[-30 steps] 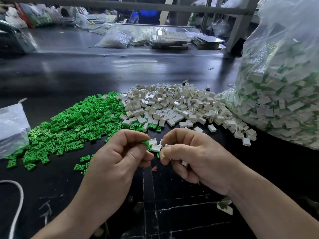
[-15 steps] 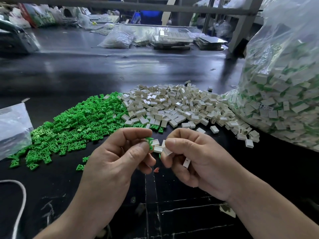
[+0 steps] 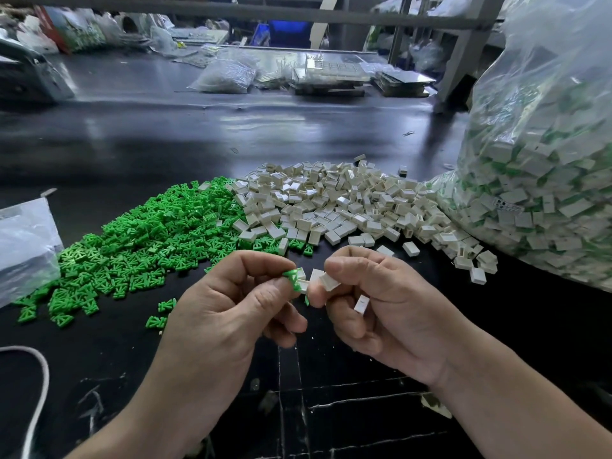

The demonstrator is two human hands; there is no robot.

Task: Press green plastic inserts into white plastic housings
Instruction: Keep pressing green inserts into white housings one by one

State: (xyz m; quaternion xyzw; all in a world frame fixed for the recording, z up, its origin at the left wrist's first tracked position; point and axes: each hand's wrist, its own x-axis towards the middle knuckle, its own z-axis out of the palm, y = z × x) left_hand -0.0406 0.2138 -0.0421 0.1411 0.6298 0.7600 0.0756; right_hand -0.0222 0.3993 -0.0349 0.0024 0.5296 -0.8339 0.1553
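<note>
Head cam: left hand (image 3: 228,313) is pinching a green insert (image 3: 293,279), and right hand (image 3: 381,306) is gripping a white housing (image 3: 328,281) right against it, with a spare housing (image 3: 361,304) tucked under its curled fingers. Fingertips are hiding whether the parts are mating. Behind them, green pile (image 3: 149,246) and white pile (image 3: 331,203) are sitting edge to edge on the black table (image 3: 165,144). Big clear bag (image 3: 546,160) is crowding the right, and white cord (image 3: 36,392) is lying on the left.

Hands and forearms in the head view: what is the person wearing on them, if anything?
Nothing shows on either. The left hand and right hand are bare, with no gloves, rings or finger cots. The left forearm and right forearm are uncovered down to the frame edge: no sleeve, watch or wristband in view.
</note>
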